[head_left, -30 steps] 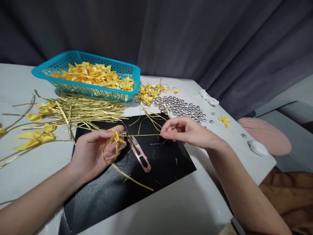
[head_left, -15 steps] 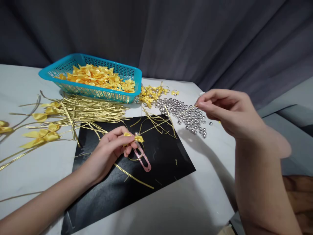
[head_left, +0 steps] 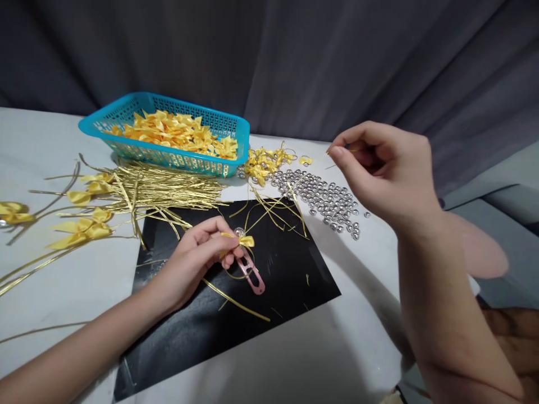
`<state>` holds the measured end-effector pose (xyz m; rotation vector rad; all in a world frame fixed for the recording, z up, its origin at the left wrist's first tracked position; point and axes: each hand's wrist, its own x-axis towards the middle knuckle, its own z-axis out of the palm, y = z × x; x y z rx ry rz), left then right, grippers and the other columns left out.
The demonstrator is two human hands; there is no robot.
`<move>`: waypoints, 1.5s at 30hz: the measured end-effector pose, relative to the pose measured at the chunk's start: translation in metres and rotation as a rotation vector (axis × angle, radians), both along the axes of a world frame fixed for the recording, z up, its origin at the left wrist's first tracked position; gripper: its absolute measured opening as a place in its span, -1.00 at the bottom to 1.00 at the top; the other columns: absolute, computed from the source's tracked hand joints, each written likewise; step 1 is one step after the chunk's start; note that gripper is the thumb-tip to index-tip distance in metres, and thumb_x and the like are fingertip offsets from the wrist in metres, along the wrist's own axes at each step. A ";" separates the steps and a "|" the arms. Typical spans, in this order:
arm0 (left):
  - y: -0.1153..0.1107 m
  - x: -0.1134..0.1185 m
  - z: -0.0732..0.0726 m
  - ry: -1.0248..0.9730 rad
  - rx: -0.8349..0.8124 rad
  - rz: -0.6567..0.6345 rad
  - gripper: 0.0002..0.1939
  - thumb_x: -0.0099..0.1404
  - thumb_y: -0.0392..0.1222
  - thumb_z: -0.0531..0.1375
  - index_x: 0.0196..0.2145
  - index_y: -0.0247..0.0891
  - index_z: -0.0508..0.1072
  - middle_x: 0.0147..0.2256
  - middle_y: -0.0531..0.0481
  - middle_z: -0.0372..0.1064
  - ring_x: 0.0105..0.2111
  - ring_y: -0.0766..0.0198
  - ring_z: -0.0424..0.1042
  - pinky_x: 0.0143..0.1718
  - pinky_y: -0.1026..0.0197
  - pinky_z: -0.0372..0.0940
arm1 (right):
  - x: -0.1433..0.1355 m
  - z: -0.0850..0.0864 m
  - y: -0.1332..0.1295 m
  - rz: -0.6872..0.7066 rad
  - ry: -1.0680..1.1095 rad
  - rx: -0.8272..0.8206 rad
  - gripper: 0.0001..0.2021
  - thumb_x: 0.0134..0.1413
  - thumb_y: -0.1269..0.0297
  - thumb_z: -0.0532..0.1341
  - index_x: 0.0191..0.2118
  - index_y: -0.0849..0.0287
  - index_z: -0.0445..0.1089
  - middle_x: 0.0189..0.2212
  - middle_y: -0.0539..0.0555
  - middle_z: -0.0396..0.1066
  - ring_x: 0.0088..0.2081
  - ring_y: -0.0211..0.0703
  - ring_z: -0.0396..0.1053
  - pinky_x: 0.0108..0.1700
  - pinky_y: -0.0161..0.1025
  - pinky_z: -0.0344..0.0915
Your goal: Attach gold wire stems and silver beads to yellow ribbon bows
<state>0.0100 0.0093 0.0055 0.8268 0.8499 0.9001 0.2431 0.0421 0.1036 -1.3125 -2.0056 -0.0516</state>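
Observation:
My left hand [head_left: 202, 252] pinches a small yellow ribbon bow [head_left: 241, 240] with a silver bell at its knot, low over the black mat [head_left: 290, 275]. A gold cord runs from the bow up and to the right. My right hand [head_left: 383, 168] is raised above the table and holds the far end of that gold cord [head_left: 332, 166] between thumb and forefinger. Pink thread snips [head_left: 252, 274] lie on the mat just under the bow. A loose gold cord piece [head_left: 236, 303] trails from my left hand across the mat.
A blue plastic basket [head_left: 126, 106] full of yellow bows stands at the back left. A heap of gold cords [head_left: 160, 191] and finished bows [head_left: 80, 230] lie left. Silver bells [head_left: 324, 196] are spread behind the mat. A pink pad [head_left: 484, 252] lies at the right edge.
My right hand has pulled the cord end from beside the bow up and far to the right, drawing the loop tight. My left hand has kept its hold on the bow.

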 end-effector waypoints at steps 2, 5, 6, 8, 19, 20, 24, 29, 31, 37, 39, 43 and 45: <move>0.000 0.000 -0.001 0.019 0.008 -0.009 -0.87 0.05 -0.29 0.29 -0.58 -0.30 0.41 -0.56 0.03 0.47 -0.60 0.44 0.31 -0.54 0.44 0.20 | -0.012 -0.007 -0.007 0.011 0.084 -0.060 -0.92 0.10 0.35 0.20 -0.41 0.16 0.33 -0.66 -0.12 0.01 -0.61 -0.37 -0.04 -0.50 -0.29 -0.03; 0.001 0.000 -0.003 0.016 0.001 -0.026 -0.88 0.09 -0.25 0.30 -0.55 -0.30 0.47 -0.52 0.02 0.48 -0.55 0.43 0.35 -0.49 0.44 0.24 | -0.035 -0.026 -0.024 0.163 0.211 -0.384 -0.90 0.08 0.31 0.22 -0.26 0.15 0.31 -0.63 -0.15 -0.04 -0.60 -0.37 -0.05 -0.51 -0.34 -0.01; 0.001 0.000 -0.003 0.010 0.000 -0.029 -0.88 0.10 -0.24 0.29 -0.55 -0.30 0.48 -0.52 0.03 0.48 -0.55 0.44 0.35 -0.48 0.45 0.25 | -0.042 -0.034 -0.030 0.194 0.250 -0.474 -0.89 0.08 0.29 0.23 -0.28 0.16 0.30 -0.64 -0.16 -0.07 -0.60 -0.38 -0.05 -0.51 -0.35 -0.01; 0.002 0.000 -0.005 -0.002 0.004 -0.035 -0.88 0.11 -0.22 0.29 -0.53 -0.30 0.51 -0.54 0.05 0.45 -0.55 0.45 0.33 -0.48 0.46 0.24 | -0.054 -0.050 -0.039 0.180 0.336 -0.644 -0.82 0.07 0.20 0.23 -0.43 0.17 0.29 -0.67 -0.18 -0.14 -0.63 -0.40 -0.14 -0.56 -0.37 -0.09; 0.002 -0.002 -0.005 -0.048 -0.035 -0.029 -0.90 0.06 -0.24 0.33 -0.43 -0.33 0.55 -0.54 0.07 0.43 -0.56 0.48 0.33 -0.50 0.51 0.25 | -0.058 -0.061 -0.043 0.163 0.189 -0.764 -0.77 0.09 0.25 0.17 -0.52 0.24 0.34 -0.71 -0.18 -0.14 -0.63 -0.43 -0.16 -0.58 -0.40 -0.13; 0.002 -0.002 -0.006 -0.056 -0.033 -0.026 -0.87 0.05 -0.24 0.34 -0.40 -0.32 0.54 -0.54 0.08 0.43 -0.57 0.49 0.33 -0.51 0.51 0.25 | -0.057 -0.060 -0.043 0.157 0.172 -0.744 -0.77 0.09 0.26 0.17 -0.53 0.24 0.33 -0.71 -0.18 -0.13 -0.63 -0.44 -0.15 -0.58 -0.41 -0.13; 0.001 0.000 -0.008 -0.025 0.005 -0.026 -0.72 -0.05 -0.32 0.39 -0.34 -0.29 0.46 -0.54 0.12 0.45 -0.58 0.49 0.36 -0.53 0.50 0.25 | -0.054 -0.060 -0.042 0.171 0.131 -0.694 -0.78 0.09 0.29 0.17 -0.53 0.25 0.33 -0.72 -0.18 -0.12 -0.64 -0.44 -0.14 -0.58 -0.43 -0.12; -0.001 0.002 -0.011 0.066 0.120 0.025 -0.79 0.01 -0.34 0.35 -0.38 -0.29 0.42 -0.56 0.16 0.43 -0.55 0.49 0.38 -0.48 0.52 0.27 | -0.049 -0.062 -0.040 0.203 0.077 -0.717 -0.80 0.09 0.33 0.16 -0.53 0.24 0.30 -0.71 -0.18 -0.10 -0.63 -0.45 -0.12 -0.60 -0.44 -0.12; -0.001 0.002 -0.012 0.094 0.161 0.040 -0.83 0.03 -0.34 0.33 -0.39 -0.29 0.42 -0.60 0.19 0.38 -0.58 0.52 0.34 -0.52 0.54 0.23 | -0.046 -0.062 -0.039 0.231 0.037 -0.744 -0.80 0.09 0.34 0.15 -0.53 0.24 0.29 -0.71 -0.18 -0.08 -0.63 -0.45 -0.10 -0.60 -0.45 -0.11; -0.002 -0.001 -0.011 0.184 0.216 0.012 -0.82 0.07 -0.32 0.28 -0.30 -0.27 0.45 -0.59 0.21 0.30 -0.60 0.52 0.26 -0.54 0.51 0.20 | -0.040 -0.061 -0.035 0.268 0.019 -0.782 -0.80 0.11 0.36 0.14 -0.52 0.23 0.26 -0.70 -0.18 -0.07 -0.62 -0.44 -0.11 -0.59 -0.46 -0.11; -0.002 0.001 -0.010 0.214 0.229 -0.018 -0.79 0.08 -0.28 0.27 -0.27 -0.28 0.45 -0.54 0.17 0.30 -0.53 0.48 0.30 -0.49 0.48 0.23 | -0.040 -0.060 -0.036 0.287 0.018 -0.805 -0.80 0.11 0.35 0.14 -0.53 0.23 0.25 -0.69 -0.18 -0.07 -0.62 -0.44 -0.10 -0.59 -0.46 -0.10; -0.003 0.006 -0.009 0.255 0.247 -0.065 -0.68 0.05 -0.20 0.29 -0.20 -0.28 0.41 -0.41 0.08 0.34 -0.40 0.35 0.38 -0.41 0.38 0.31 | -0.041 -0.060 -0.036 0.296 0.021 -0.812 -0.79 0.11 0.35 0.14 -0.53 0.23 0.24 -0.69 -0.17 -0.08 -0.61 -0.44 -0.10 -0.58 -0.46 -0.10; -0.003 0.008 -0.010 0.285 0.265 -0.064 -0.68 0.06 -0.18 0.28 -0.20 -0.28 0.40 -0.45 0.09 0.32 -0.43 0.34 0.37 -0.44 0.37 0.30 | -0.040 -0.060 -0.036 0.308 0.025 -0.811 -0.78 0.11 0.34 0.14 -0.53 0.23 0.24 -0.68 -0.17 -0.08 -0.61 -0.44 -0.10 -0.57 -0.46 -0.10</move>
